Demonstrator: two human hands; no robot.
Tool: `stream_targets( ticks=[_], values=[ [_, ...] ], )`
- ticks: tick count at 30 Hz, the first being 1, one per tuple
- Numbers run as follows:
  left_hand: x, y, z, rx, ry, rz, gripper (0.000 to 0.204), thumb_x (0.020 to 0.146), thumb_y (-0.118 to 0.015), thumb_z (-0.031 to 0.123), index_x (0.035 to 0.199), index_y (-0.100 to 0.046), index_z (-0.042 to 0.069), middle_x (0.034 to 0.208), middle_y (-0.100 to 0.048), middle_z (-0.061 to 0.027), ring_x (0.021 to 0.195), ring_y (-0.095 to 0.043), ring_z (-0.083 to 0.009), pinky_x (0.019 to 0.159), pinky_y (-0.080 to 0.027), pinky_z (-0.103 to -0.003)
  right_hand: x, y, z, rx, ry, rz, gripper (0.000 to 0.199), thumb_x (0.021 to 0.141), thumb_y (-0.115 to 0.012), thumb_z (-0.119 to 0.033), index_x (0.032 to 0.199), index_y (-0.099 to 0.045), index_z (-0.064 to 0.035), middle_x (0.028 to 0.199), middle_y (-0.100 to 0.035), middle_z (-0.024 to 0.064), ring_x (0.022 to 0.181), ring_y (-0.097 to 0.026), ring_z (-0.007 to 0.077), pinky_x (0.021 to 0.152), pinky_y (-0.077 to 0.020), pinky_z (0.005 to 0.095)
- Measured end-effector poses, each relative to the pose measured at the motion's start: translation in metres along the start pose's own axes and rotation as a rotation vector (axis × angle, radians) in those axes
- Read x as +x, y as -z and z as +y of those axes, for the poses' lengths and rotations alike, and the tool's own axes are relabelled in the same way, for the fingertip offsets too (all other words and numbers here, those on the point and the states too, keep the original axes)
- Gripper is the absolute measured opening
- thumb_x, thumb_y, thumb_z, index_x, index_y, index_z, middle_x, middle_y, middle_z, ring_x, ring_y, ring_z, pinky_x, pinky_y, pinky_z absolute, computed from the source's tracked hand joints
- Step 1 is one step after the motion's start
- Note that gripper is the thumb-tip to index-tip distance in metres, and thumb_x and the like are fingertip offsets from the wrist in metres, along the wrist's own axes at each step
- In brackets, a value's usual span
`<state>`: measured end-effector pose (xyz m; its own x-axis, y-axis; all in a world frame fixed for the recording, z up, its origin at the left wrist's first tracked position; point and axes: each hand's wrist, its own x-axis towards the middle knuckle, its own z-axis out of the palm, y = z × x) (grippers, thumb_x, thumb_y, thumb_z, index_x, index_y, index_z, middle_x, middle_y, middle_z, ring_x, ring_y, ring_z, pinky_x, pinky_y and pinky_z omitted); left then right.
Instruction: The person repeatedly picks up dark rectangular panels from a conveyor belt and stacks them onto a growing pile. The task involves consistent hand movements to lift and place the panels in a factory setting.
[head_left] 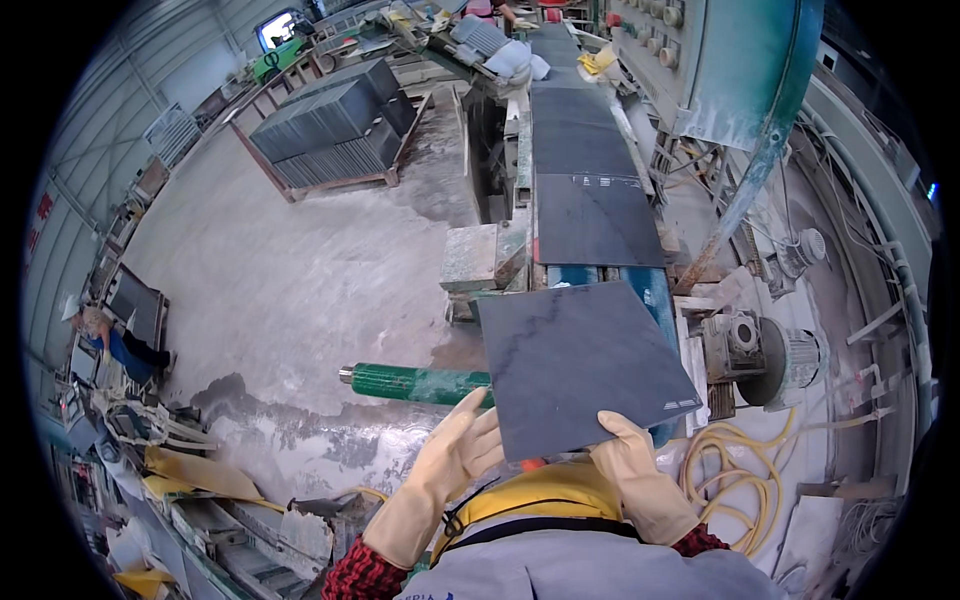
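A dark grey square stone tile (585,360) with a faint darker vein is tilted in front of my body, above the near end of the conveyor line. My right hand (640,470), in a cream rubber glove, grips its near edge, thumb on top and fingers hidden underneath. My left hand (455,460), gloved alike, holds the left edge, with some fingertips out of sight behind it. Beyond lie more tiles in a row, the closest one (598,220) flat on the line with blue belts (645,290) showing at its near end.
A green roller (420,384) sticks out left of the held tile. At right are a motor (765,355) and a coiled yellow hose (740,480). A rack of upright tiles (330,125) stands far left. A person (120,340) bends at the left; another is partly visible at the far end.
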<state>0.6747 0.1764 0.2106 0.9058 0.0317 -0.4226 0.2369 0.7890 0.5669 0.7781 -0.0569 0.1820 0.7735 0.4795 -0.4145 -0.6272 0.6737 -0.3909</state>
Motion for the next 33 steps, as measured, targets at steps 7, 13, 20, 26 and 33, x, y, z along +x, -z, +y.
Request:
stream_targets(
  ticks=[7,13,20,26,33],
  values=[
    [-0.017,0.060,0.004,-0.041,-0.102,0.412,0.058,0.094,-0.061,0.031,0.144,-0.039,0.011,0.139,-0.047,-0.0187,0.119,-0.055,-0.0308,0.093,-0.053,-0.039,0.042,0.050,-0.004,0.028,0.099,0.101,0.048,0.085,-0.057,0.006,0.131,-0.041,0.0090,0.130,-0.049,0.0208,0.117,-0.054,0.0343,0.101,-0.0478,0.0489],
    [-0.034,0.100,0.001,-0.053,-0.163,0.610,0.060,0.097,-0.057,0.033,0.147,-0.034,0.010,0.143,-0.045,-0.0174,0.129,-0.047,-0.0328,0.100,-0.050,-0.037,0.057,0.043,-0.014,-0.035,0.190,0.151,0.042,0.086,-0.060,0.003,0.124,-0.047,0.0121,0.127,-0.053,0.0191,0.115,-0.055,0.0288,0.099,-0.0500,0.0433],
    [-0.046,0.135,-0.005,-0.113,-0.224,0.738,0.055,0.099,-0.053,0.031,0.146,-0.037,0.009,0.141,-0.047,-0.0163,0.128,-0.048,-0.0310,0.100,-0.049,-0.036,0.089,0.078,-0.011,-0.166,0.220,0.179,0.027,0.086,-0.063,0.000,0.111,-0.061,0.0075,0.116,-0.062,0.0143,0.106,-0.060,0.0225,0.097,-0.0494,0.0333],
    [-0.059,0.147,-0.007,-0.136,-0.272,0.807,0.055,0.100,-0.049,0.031,0.147,-0.033,0.008,0.145,-0.043,-0.0158,0.131,-0.045,-0.0307,0.105,-0.046,-0.037,0.108,0.090,-0.002,-0.716,0.377,0.256,0.025,0.090,-0.059,-0.003,0.112,-0.059,0.0089,0.118,-0.061,0.0144,0.106,-0.058,0.0218,0.098,-0.0455,0.0324],
    [-0.070,0.154,-0.019,-0.189,-0.295,0.846,0.056,0.099,-0.050,0.031,0.147,-0.032,0.007,0.147,-0.040,-0.0152,0.134,-0.042,-0.0301,0.105,-0.046,-0.035,0.124,0.106,-0.006,-1.018,0.443,0.266,0.023,0.087,-0.066,-0.004,0.108,-0.064,0.0045,0.117,-0.064,0.0113,0.107,-0.058,0.0189,0.100,-0.0429,0.0296]
  ],
)
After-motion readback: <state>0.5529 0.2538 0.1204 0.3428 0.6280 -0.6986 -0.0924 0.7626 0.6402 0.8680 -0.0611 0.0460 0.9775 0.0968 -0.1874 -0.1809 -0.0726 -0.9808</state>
